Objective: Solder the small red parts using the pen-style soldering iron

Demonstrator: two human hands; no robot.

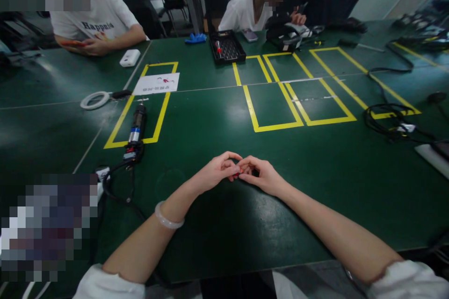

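Note:
Near the front middle of the green table, my hands meet at the fingertips around a small red thing. My left hand, with a pale bracelet on its wrist, pinches it from the left. The fingers of my right hand close on it from the right. Fingers cover most of the red thing, so its shape cannot be made out. To the left, a black and silver cylindrical tool with a cable lies inside a yellow tape outline.
A white labelled card, a white cable coil and a white case lie at left. Farther back are a black tray and a blue item. Black cables lie at right. People sit across the table.

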